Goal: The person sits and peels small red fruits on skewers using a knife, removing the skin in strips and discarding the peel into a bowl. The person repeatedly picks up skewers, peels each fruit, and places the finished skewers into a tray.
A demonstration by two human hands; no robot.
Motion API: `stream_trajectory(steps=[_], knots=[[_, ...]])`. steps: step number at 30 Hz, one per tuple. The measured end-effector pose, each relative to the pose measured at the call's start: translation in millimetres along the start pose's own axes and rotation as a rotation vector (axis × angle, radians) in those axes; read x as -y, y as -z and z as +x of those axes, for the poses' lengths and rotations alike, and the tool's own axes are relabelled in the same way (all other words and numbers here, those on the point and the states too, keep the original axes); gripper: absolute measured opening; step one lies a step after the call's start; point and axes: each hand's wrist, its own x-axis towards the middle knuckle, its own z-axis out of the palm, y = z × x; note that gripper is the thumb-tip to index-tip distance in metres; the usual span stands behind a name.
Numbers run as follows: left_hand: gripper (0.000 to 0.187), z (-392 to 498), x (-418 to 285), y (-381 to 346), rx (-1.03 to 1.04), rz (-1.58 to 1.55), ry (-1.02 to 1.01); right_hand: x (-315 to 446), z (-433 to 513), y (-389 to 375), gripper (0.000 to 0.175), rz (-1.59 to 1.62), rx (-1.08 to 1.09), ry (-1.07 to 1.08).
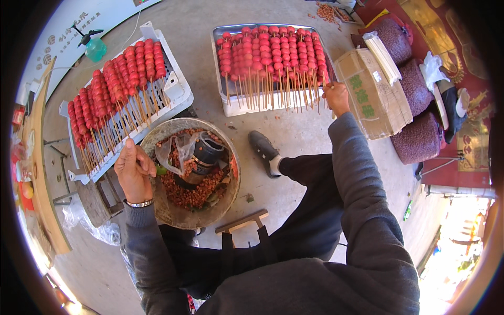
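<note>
My left hand, with a metal watch band at the wrist, is pinched at the end of a bamboo stick at the front of the white plastic crate. Rows of skewers of red fruit, probably hawthorn, lie across that crate, sticks towards me. Further right, a metal tray bears more red fruit skewers, their sticks overhanging a white base. At this tray's right end, my right hand grips a thin skewer stick between thumb and fingers. Its fruit end cannot be told apart from the row.
A large tub between my legs holds orange-brown bits, a plastic bag and a dark cylinder. A cardboard box and full mesh sacks stand right. A green spray bottle is behind the crate; a wooden stool frame lies below.
</note>
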Motion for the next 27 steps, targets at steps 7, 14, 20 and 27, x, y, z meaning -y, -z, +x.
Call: stream_trajectory(steps=[7,14,20,27], knots=[[0.029,0.6,5.3,-4.0,-0.081,0.24,-0.047,48.6,-29.2,16.0,0.008,0.611,0.091,-0.114],[0.037,1.9,9.6,-3.3,0.0,0.125,0.026,28.1,-21.7,13.3,0.011,0.402,0.063,-0.093],[0.029,1.7,11.2,-19.3,-0.071,0.209,0.074,25.7,-28.1,8.2,0.019,0.179,0.004,-0.086],[0.029,2.7,18.3,-2.6,-0.03,0.286,-0.022,58.6,-49.5,-2.4,0.022,-0.346,-0.293,0.407]])
